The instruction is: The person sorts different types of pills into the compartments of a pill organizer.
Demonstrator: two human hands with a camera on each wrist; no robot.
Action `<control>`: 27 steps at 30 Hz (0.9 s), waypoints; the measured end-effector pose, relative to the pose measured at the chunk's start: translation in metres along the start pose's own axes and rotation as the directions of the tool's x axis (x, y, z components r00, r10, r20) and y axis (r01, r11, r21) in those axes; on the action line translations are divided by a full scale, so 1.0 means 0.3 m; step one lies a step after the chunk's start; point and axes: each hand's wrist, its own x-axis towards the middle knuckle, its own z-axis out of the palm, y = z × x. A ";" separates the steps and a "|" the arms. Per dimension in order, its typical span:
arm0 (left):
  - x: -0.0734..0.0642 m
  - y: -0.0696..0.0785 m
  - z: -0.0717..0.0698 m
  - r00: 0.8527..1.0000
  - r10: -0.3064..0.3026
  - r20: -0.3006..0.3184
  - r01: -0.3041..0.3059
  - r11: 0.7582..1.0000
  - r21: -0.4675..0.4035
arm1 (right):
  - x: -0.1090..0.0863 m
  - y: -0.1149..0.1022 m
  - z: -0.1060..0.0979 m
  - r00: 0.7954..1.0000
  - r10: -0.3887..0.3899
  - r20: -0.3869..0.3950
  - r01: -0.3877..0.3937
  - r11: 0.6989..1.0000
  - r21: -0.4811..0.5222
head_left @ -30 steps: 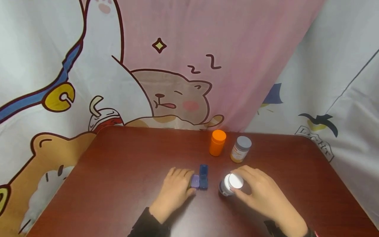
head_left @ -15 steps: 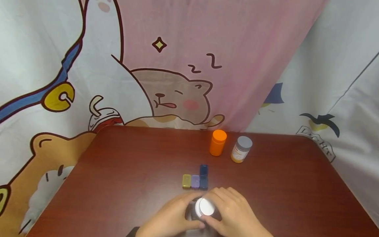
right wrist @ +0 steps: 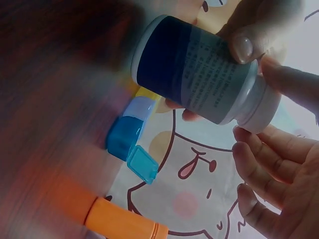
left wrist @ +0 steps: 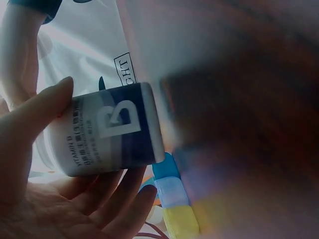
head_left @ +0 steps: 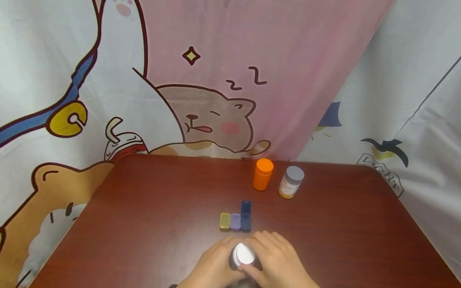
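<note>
Between both hands is a white vitamin B bottle point(left wrist: 117, 129) with a dark blue band on its label. My left hand point(head_left: 215, 262) grips the bottle's body, thumb on one side and fingers curled round the other. With thumb and fingertips, my right hand point(head_left: 275, 258) pinches the white cap point(right wrist: 260, 105), which sits on the bottle. Just beyond the hands lies a small pill box of joined compartments: yellow point(head_left: 225, 221), purple point(head_left: 235, 221) and dark blue point(head_left: 246, 222). The blue compartment's lid point(head_left: 246, 207) stands open; the other two lids are down.
An orange bottle point(head_left: 263, 175) and a grey-capped bottle point(head_left: 291, 182) with a white and yellow label stand near the back of the brown table point(head_left: 162, 192). A printed cartoon curtain point(head_left: 216, 112) hangs behind the table's far edge.
The right hand has brought the vitamin bottle left and nearer the body. My left hand has left the pill box and taken hold of the bottle's body. The pill box stays in place.
</note>
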 end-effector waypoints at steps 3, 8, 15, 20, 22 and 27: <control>-0.001 -0.003 -0.003 1.000 0.009 -0.013 -0.009 0.999 0.042 | -0.002 -0.005 0.010 1.000 0.002 0.001 -0.002 1.000 0.008; 0.004 -0.012 -0.003 0.998 0.052 -0.039 -0.049 0.996 0.076 | -0.009 -0.008 0.018 0.998 0.063 0.007 -0.063 0.998 -0.004; 0.014 -0.026 0.001 0.992 0.106 -0.066 -0.103 0.993 0.055 | -0.015 -0.006 0.019 0.983 0.171 0.068 -0.176 0.981 0.084; 0.016 -0.031 -0.005 0.993 0.096 -0.068 -0.088 0.989 0.115 | -0.012 0.011 0.024 0.987 0.141 0.082 -0.155 0.967 0.203; 0.016 -0.031 -0.008 0.994 0.092 -0.065 -0.082 0.986 0.142 | -0.012 0.017 0.027 0.991 0.110 0.072 -0.123 0.965 0.233; 0.017 -0.030 -0.014 0.995 0.089 -0.040 -0.083 0.986 0.143 | -0.013 0.030 0.032 0.997 0.056 0.051 -0.068 0.958 0.278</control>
